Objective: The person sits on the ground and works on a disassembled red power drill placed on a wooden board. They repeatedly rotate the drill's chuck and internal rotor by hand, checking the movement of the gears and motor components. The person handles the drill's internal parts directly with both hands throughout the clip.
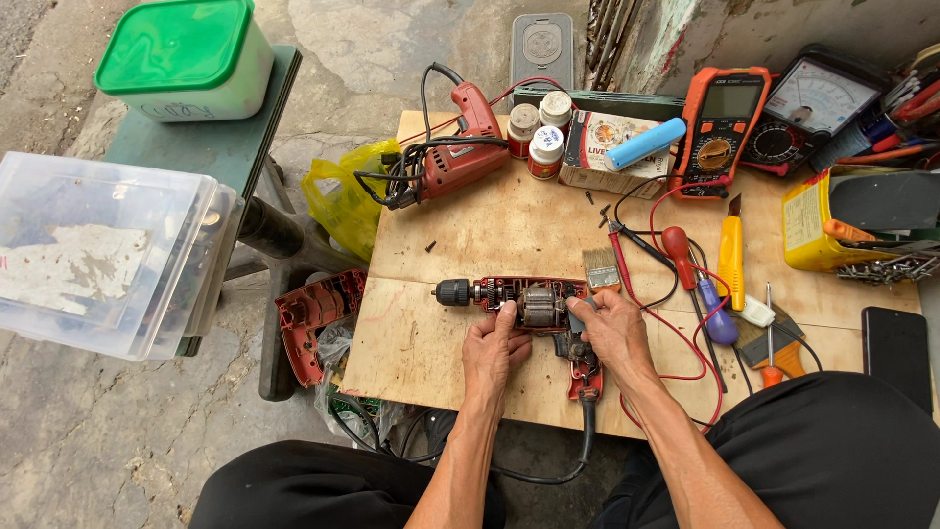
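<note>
An opened red electric drill (519, 299) lies on the plywood board (470, 235), its motor and gears exposed and the chuck pointing left. My left hand (493, 355) rests against the underside of the motor section, fingers on the housing. My right hand (612, 328) grips the drill's rear handle part, thumb near the motor. The drill's black cord (578, 460) hangs off the board's near edge between my knees. The drill's removed red housing half (311, 318) lies off the board to the left.
A second red drill (455, 157) with coiled cord lies at the board's back left. A paintbrush (600, 266), yellow utility knife (730, 260), screwdrivers (685, 264), orange multimeter (721, 122), analog meter (813, 103), small bottles (540, 132) and test leads crowd the right. Plastic boxes (98, 250) stand left.
</note>
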